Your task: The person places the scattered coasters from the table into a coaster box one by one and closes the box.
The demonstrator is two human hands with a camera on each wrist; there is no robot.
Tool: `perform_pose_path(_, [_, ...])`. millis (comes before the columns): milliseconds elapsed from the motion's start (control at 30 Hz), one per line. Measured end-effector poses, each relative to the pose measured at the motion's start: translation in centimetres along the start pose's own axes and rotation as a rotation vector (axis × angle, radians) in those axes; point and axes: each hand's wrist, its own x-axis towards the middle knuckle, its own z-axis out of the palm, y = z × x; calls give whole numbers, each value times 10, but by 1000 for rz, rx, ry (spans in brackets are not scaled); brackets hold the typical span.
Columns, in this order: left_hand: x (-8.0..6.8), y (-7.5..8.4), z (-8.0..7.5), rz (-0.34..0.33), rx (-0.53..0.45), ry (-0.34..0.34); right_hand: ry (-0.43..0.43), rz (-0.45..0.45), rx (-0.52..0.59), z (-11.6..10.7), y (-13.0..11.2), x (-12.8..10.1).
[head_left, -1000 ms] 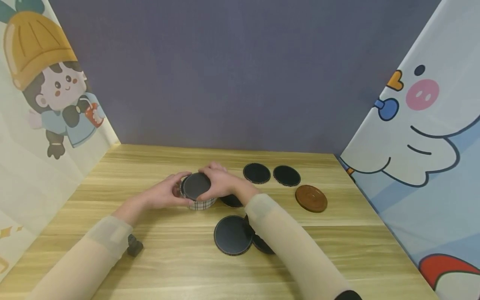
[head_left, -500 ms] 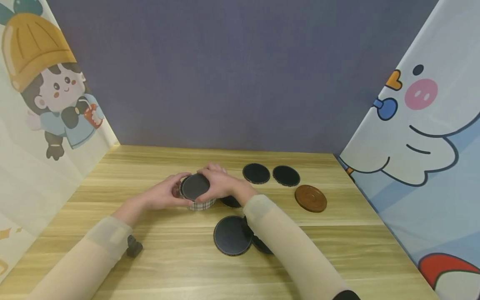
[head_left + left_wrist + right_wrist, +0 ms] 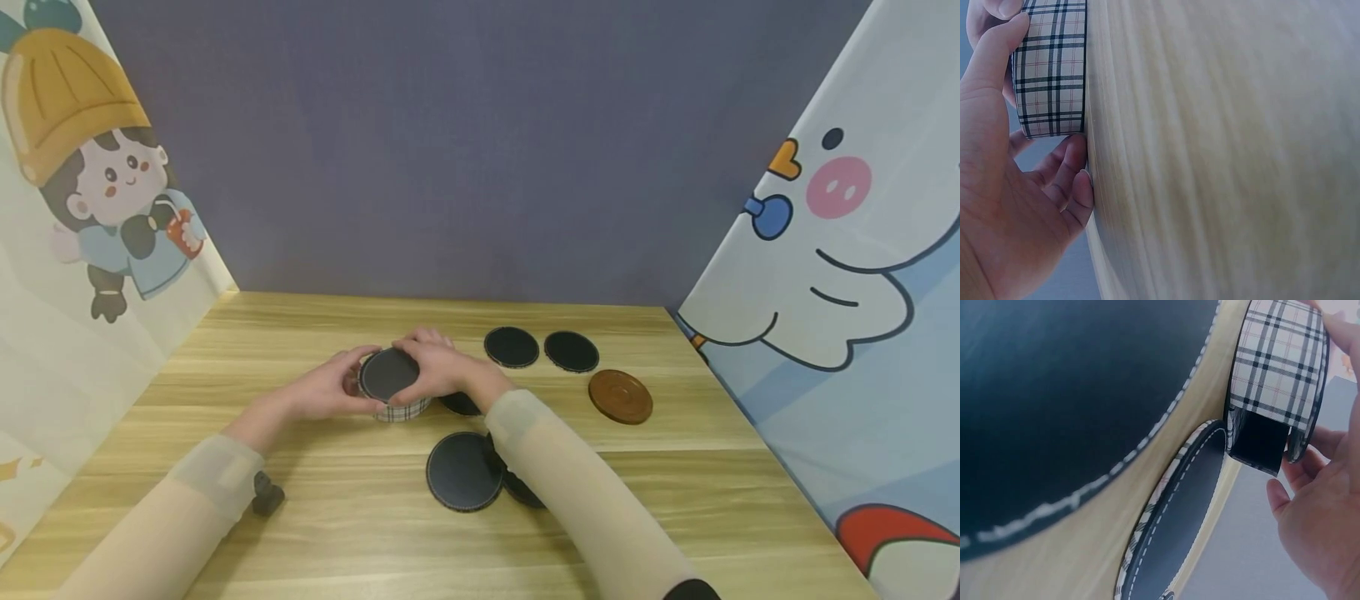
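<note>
Between both hands in head view, plaid coaster holder (image 3: pixel 402 407) on table (image 3: pixel 345 533); right hand (image 3: pixel 438 367) grips black coaster (image 3: pixel 387 373) atop it. Left wrist: left hand (image 3: pixel 1004 206) fingers curled round holder wall. Right wrist: holder slot beside fingers (image 3: pixel 1291 481). Best keep coaster level, holder steadied.

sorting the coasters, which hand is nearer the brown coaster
Right. The right hand grips the plaid holder, on the brown coaster's side; the left hand is on the holder's far side.
</note>
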Motion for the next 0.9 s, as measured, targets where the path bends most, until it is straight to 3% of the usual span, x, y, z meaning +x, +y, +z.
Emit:
perform_pose_path(533, [-1,0,0,1,45,12,-6,5,24,-2,1,-3])
perform_pose_path(900, [0,0,1,13,34,21,-14,-35,102,-19,18,-35])
